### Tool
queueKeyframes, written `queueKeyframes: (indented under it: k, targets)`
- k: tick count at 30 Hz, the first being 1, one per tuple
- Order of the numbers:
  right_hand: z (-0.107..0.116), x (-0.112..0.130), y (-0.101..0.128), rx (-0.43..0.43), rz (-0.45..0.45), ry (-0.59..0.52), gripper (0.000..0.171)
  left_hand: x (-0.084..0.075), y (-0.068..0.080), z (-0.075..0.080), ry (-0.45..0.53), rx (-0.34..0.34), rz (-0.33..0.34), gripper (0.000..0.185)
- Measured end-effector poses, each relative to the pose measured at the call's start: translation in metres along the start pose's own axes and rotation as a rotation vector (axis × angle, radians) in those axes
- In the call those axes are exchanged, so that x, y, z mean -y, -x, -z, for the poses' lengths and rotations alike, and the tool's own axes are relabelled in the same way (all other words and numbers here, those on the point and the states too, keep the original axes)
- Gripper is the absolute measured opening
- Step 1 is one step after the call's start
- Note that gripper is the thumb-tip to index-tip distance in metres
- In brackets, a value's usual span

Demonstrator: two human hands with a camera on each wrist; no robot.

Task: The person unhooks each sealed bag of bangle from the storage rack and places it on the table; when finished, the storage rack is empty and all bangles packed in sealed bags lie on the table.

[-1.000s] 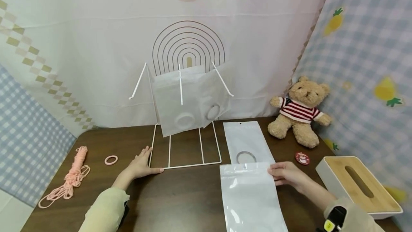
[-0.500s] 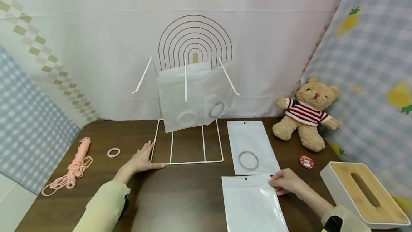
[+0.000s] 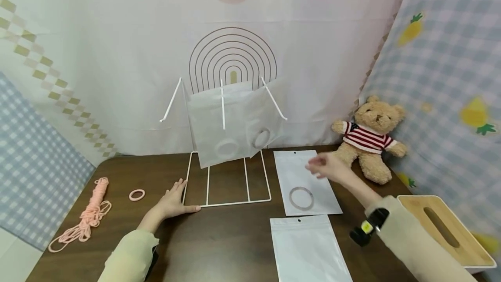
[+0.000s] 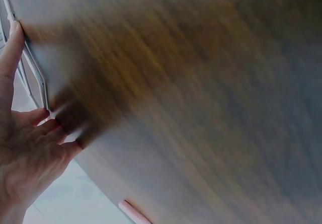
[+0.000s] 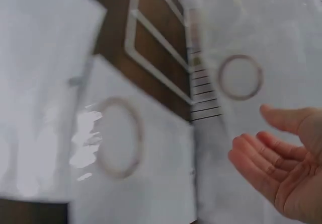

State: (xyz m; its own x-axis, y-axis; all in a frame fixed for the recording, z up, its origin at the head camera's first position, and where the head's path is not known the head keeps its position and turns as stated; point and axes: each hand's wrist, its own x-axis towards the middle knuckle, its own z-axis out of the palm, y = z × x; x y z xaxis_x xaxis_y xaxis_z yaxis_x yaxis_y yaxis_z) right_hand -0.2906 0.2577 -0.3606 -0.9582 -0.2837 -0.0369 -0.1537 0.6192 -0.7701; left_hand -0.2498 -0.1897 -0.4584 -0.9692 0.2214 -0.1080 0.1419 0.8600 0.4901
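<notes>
A white wire rack [image 3: 226, 186] stands on the dark wooden table [image 3: 219, 247], with translucent pouches [image 3: 231, 125] holding rings hung on its prongs. My left hand [image 3: 175, 198] lies flat on the table, its thumb against the rack's front left corner [image 4: 35, 78]. My right hand [image 3: 325, 166] hovers open and empty above a white pouch [image 3: 303, 182] that lies flat with a ring [image 3: 301, 198] inside. Another white pouch [image 3: 309, 249] lies nearer me, untouched. In the right wrist view the open hand [image 5: 282, 158] hangs over the ringed pouch [image 5: 131, 153].
A pink cord bundle [image 3: 88, 214] and a pink ring [image 3: 136, 194] lie at the table's left. A teddy bear [image 3: 368, 136] sits at the back right, and a tissue box with a wooden lid [image 3: 442, 229] stands at the right edge. Printed cloth walls close the back and sides.
My right hand has let go of the near pouch and risen up and back, over the pouch with the ring. The left hand stays at the rack's corner.
</notes>
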Motion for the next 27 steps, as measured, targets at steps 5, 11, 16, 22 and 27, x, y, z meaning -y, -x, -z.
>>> queueKeyframes:
  k: [5, 11, 16, 22, 27]
  targets:
    - [0.011, 0.039, -0.041, -0.106, 0.051, -0.029, 0.057, -0.002, -0.001, -0.002, 0.006, -0.002, -0.001, 0.104]
    - [0.031, 0.089, -0.085, -0.216, 0.083, -0.115, 0.073, 0.000, 0.000, -0.003, 0.009, -0.012, 0.006, 0.103]
    - [0.050, 0.113, -0.114, -0.267, 0.078, -0.154, 0.077, 0.000, -0.004, -0.007, 0.022, -0.026, 0.008, 0.104]
    - [0.064, 0.109, -0.131, -0.198, 0.065, -0.158, 0.070, -0.007, -0.009, -0.014, 0.041, -0.043, -0.007, 0.102]
    - [0.066, 0.097, -0.125, -0.182, 0.073, -0.140, 0.057, -0.012, -0.011, -0.021, 0.044, -0.027, -0.008, 0.101]
